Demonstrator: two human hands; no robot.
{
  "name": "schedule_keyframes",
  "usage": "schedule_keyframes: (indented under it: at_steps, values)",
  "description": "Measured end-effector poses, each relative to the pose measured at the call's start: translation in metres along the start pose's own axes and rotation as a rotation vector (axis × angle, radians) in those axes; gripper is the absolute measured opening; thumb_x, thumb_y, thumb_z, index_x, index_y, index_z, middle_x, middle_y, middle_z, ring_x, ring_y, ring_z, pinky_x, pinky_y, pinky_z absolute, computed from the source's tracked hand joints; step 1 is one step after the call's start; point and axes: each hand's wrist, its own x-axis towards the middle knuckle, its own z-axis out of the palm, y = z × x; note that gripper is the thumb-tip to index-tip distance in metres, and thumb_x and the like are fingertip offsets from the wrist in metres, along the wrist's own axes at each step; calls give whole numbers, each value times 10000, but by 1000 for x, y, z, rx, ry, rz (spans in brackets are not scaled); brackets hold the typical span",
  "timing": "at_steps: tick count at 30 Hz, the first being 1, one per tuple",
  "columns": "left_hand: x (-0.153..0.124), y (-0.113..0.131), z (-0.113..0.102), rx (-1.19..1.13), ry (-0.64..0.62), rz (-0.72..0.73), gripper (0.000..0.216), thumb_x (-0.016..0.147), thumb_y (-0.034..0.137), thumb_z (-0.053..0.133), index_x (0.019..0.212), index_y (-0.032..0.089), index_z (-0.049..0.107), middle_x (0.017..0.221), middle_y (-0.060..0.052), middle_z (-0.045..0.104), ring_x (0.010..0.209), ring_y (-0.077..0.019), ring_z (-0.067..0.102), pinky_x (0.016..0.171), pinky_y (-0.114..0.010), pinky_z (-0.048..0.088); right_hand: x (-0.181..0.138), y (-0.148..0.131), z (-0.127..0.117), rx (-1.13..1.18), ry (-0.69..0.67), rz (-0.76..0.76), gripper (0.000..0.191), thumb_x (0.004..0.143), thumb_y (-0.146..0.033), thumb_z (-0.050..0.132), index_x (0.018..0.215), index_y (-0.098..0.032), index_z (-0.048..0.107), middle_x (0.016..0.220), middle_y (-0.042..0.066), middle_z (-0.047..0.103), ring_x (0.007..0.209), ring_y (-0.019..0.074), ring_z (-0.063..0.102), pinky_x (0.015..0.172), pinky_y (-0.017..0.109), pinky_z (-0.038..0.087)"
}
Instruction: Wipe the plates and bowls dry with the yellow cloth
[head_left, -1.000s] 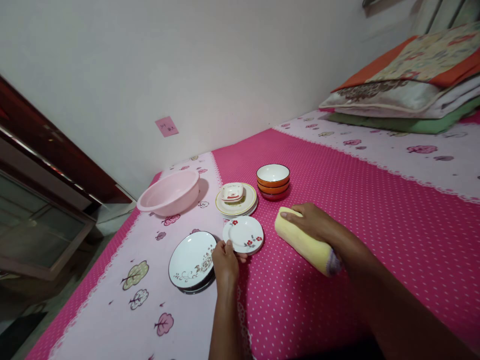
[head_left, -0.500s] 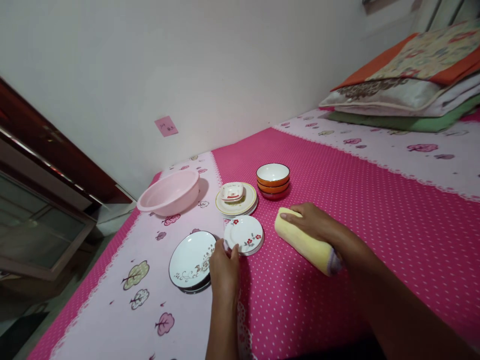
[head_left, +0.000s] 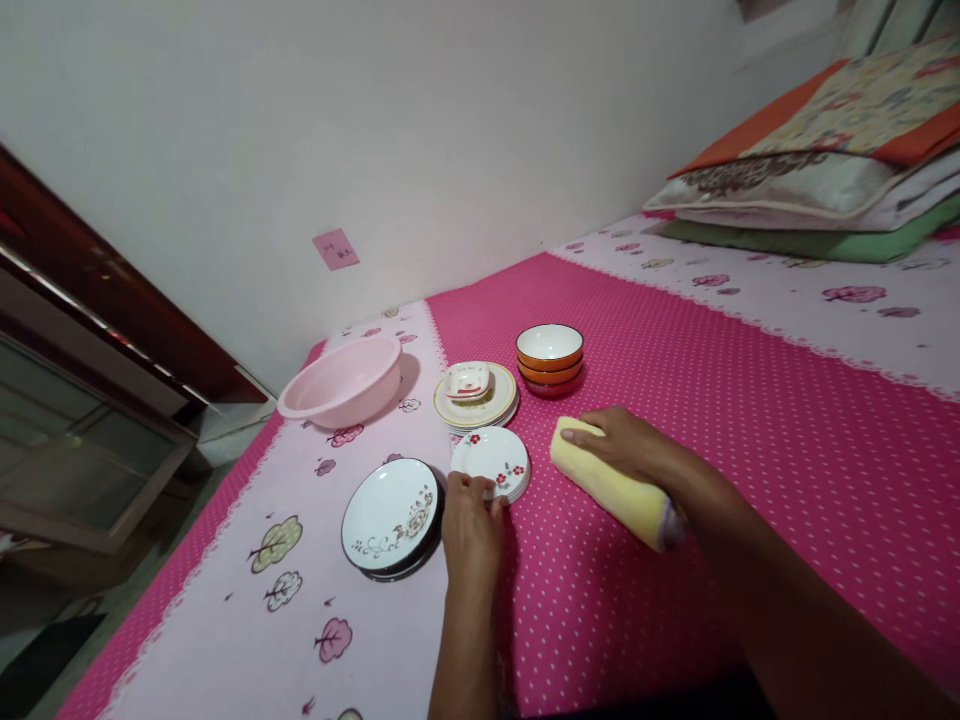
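My left hand (head_left: pixel 471 522) pinches the near rim of a small white plate with red flowers (head_left: pixel 493 460), the top one of a short stack on the pink dotted cloth. My right hand (head_left: pixel 628 447) lies over a rolled yellow towel (head_left: pixel 609 485), fingers curved on top of it. A wider white plate with a brown pattern (head_left: pixel 391 515) sits on darker plates just left of my left hand.
Behind stand a gold-rimmed plate stack with a small square dish (head_left: pixel 466 381), stacked orange bowls (head_left: pixel 549 352) and a pink plastic basin (head_left: pixel 342 380). Folded bedding (head_left: pixel 817 170) lies far right. The bed edge (head_left: pixel 172 560) drops off at left beside a dark cabinet (head_left: pixel 90 400).
My left hand has shifted slightly right along the small plate's near rim and closed on it. The right hand stays on the towel.
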Motion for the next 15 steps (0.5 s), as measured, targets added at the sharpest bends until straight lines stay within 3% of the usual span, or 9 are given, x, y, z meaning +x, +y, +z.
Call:
schedule_keyframes:
  at_steps: [15]
  values:
    - [0,5,0,-73,4,-41,177,842,124,693,1009,165,735,1128,-92,548,1011,-234,616,880,-351,479,0,-5,-1,-39,-16,-43,384,950,-466,530,705,-183,618,707,63,681,643,195,573,574,292,290]
